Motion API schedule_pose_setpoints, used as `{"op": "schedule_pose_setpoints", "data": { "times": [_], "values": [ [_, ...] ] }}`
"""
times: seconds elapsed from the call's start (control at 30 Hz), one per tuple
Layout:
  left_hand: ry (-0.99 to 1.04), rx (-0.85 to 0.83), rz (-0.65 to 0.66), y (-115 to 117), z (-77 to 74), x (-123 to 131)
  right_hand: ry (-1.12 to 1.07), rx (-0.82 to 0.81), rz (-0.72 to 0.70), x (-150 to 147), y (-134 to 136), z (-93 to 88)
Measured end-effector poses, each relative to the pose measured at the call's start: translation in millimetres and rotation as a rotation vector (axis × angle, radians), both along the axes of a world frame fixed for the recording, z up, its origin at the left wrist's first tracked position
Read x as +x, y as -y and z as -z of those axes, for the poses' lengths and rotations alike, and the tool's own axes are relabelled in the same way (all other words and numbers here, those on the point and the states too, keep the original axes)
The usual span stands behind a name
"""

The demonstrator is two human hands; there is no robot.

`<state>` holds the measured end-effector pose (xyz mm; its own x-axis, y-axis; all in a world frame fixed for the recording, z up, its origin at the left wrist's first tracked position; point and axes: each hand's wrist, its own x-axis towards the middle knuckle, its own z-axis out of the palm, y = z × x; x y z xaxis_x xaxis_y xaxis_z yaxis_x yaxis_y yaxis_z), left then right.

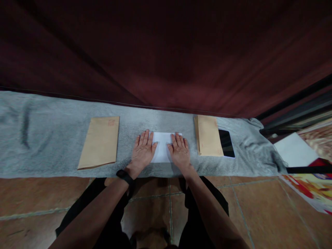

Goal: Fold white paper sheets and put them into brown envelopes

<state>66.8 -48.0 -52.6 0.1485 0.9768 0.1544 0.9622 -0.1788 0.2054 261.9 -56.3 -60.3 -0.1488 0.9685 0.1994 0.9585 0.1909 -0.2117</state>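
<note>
A white sheet of paper (163,148) lies on the grey cloth in front of me. My left hand (144,148) rests flat over its left edge, fingers stretched out and pointing away from me. Over the right edge lies my right hand (179,150), also flat with the fingers straight. Both palms face down, and the paper's side edges are partly hidden under them. Left of the paper is a brown paper envelope (101,141) with a small red mark near its top. To the right is a stack of similar brown envelopes (209,136).
A dark-screened phone or tablet (227,143) sits partly under the envelope stack. Grey cloth (52,138) covers the narrow surface, with a dark red curtain (166,69) behind. At the right are a white board (296,150) and a colourful printed box (315,188) near the tiled floor (254,207).
</note>
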Motion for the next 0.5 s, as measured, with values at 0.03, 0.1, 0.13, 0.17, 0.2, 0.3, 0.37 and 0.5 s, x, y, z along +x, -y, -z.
{"op": "schedule_pose_setpoints", "data": {
  "times": [0.03,0.1,0.13,0.17,0.2,0.3,0.37,0.5],
  "values": [
    [-0.003,-0.002,-0.003,0,-0.2,-1,0.003,-0.006,0.002,3,0,-0.4],
    [-0.006,0.001,-0.010,-1,0.4,-3,0.011,-0.018,0.008,8,1,-1.1],
    [-0.006,0.005,-0.014,-1,1.1,-5,0.015,-0.022,0.012,10,2,-1.4],
    [-0.006,0.010,-0.018,-2,1.9,-6,0.017,-0.024,0.015,13,2,-1.7],
    [-0.005,0.015,-0.028,-2,2.7,-7,0.017,-0.024,0.018,15,3,-1.8],
    [0.011,0.032,-0.082,-6,2.7,-12,0.006,-0.012,0.024,20,4,-1.8],
    [0.028,0.053,-0.120,-7,-0.4,-12,0.003,-0.008,0.029,22,5,-1.7],
    [0.080,0.096,-0.062,-4,-9.9,2,0.021,-0.018,0.031,24,6,-1.3]
  ]
}}
